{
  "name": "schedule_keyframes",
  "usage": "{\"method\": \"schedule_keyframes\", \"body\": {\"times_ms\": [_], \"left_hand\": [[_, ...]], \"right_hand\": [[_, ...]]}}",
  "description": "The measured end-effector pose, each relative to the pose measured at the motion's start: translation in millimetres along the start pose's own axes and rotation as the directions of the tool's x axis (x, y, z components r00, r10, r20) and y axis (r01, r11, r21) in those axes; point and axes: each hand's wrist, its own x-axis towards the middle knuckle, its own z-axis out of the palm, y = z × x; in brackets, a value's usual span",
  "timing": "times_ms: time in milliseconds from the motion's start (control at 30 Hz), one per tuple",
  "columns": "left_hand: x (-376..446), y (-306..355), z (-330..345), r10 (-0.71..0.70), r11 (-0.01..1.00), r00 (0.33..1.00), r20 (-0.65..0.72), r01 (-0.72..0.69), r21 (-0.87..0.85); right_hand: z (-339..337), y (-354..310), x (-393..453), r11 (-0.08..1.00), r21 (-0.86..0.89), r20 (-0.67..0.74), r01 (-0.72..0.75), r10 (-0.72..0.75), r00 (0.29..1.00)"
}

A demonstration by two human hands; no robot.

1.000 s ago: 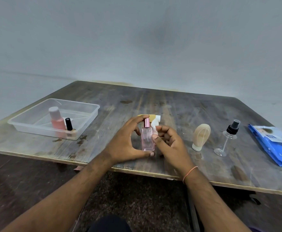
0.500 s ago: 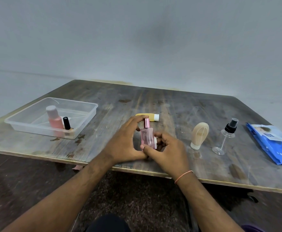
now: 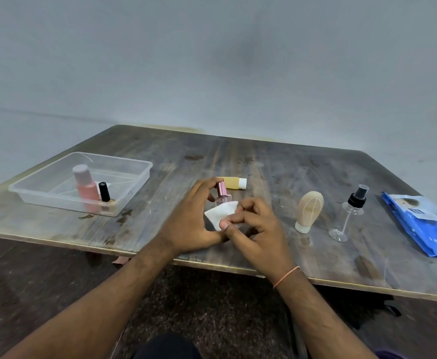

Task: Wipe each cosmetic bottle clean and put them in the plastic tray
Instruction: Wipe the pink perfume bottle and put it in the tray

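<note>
Pink perfume bottle (image 3: 220, 198) held above the near-centre of the surface (image 3: 264, 161), slightly tilted, metallic pink cap uppermost. Left hand (image 3: 191, 218) wraps the bottle from the left; its fingers (image 3: 207, 183) curl closed over the cap and shoulder, thumb low at the base. Right hand (image 3: 256, 229) presses a white wipe (image 3: 221, 215) against the front of the bottle, covering most of the body; its fingers (image 3: 248, 206) are pinched narrow on the wipe, thumb on the wipe's lower corner. Thin orange band on the right wrist.

Plastic tray (image 3: 134, 174), clear, sits at the left of the surface, well apart from the hands. Inside it, at the near side: a peach bottle (image 3: 86, 189) with a pale cap, upright, and just beside it to the right a small bottle with a black cap (image 3: 104, 192), upright.

Yellow tube (image 3: 234, 183) with white cap lies on its side just behind the hands. To the right of the hands: beige squeeze bottle (image 3: 309, 211) standing on its cap, then a clear spray bottle (image 3: 349, 213) with black pump, leaning. Blue wipes pack (image 3: 419, 224) lies flat near the right edge.
</note>
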Motion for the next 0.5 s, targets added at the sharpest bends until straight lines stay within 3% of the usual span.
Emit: {"method": "schedule_keyframes", "body": {"times_ms": [233,500], "left_hand": [[-1.2,6.7,-1.4,0.047,0.999,0.999,0.012,-0.047,0.005],[-0.9,-1.6,-1.8,-0.022,0.999,0.998,-0.054,0.020,-0.039]], "right_hand": [[-2.6,0.3,3.8,0.990,0.044,-0.051,-0.136,0.138,0.989],[-3.6,0.4,1.8,0.990,0.062,-0.046,-0.130,0.133,0.990]]}}
